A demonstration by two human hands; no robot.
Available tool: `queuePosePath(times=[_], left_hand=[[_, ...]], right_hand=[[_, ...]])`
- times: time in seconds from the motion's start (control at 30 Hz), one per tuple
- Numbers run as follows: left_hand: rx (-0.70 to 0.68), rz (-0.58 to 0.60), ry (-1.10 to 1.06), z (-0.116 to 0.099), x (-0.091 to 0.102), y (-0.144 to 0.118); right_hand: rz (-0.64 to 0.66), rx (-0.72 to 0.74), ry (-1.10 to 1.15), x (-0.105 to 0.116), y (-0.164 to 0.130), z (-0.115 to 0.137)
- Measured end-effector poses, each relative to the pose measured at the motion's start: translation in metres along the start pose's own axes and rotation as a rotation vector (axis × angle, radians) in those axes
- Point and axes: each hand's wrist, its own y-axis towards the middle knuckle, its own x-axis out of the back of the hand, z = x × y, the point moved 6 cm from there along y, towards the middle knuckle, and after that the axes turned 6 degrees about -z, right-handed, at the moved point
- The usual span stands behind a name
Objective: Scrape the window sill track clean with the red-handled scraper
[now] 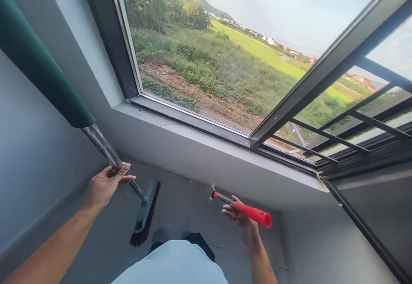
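My left hand point(107, 184) grips the metal shaft of a long-handled broom point(146, 209) with a dark green grip near the camera; its dark brush head rests on the grey floor below the window. My right hand point(240, 217) holds a small tool with a red handle point(252, 212) and a thin metal tip pointing left, lifted above the floor. Both hands are in front of the wall under the window sill point(206, 135).
A large window with a dark frame point(322, 67) looks out on grass, a dirt path and fields; the right pane has bars point(354, 123). Grey walls stand left and right. My light trousers and dark shoes point(193, 243) are at the bottom.
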Motion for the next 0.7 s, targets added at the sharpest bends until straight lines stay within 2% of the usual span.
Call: queuePosePath(times=[0.1,0.2,0.27,0.37,0.47,0.53,0.7], left_hand=[[0.056,-0.011,-0.115,0.004,0.003,0.003],[0.071,-0.027,-0.052,0.001,0.006,0.004],[0.093,-0.044,-0.015,0.002,0.010,0.004],[0.137,-0.079,-0.051,0.005,0.014,0.002],[0.162,-0.137,-0.118,0.005,0.011,0.002],[0.152,-0.173,-0.146,0.001,0.005,0.004],[0.162,-0.186,-0.143,-0.003,-0.016,0.008]], right_hand=[[-0.138,-0.065,-0.039,0.000,0.022,0.016],[-0.276,-0.047,-0.263,-0.004,0.053,0.021],[-0.350,0.008,-0.489,-0.001,0.071,0.024],[-0.461,0.060,-0.960,0.014,0.092,0.031],[-0.453,0.067,-1.328,0.024,0.119,0.041],[-0.428,0.064,-1.407,0.024,0.139,0.047],[-0.455,-0.002,-1.408,0.010,0.177,0.057]])
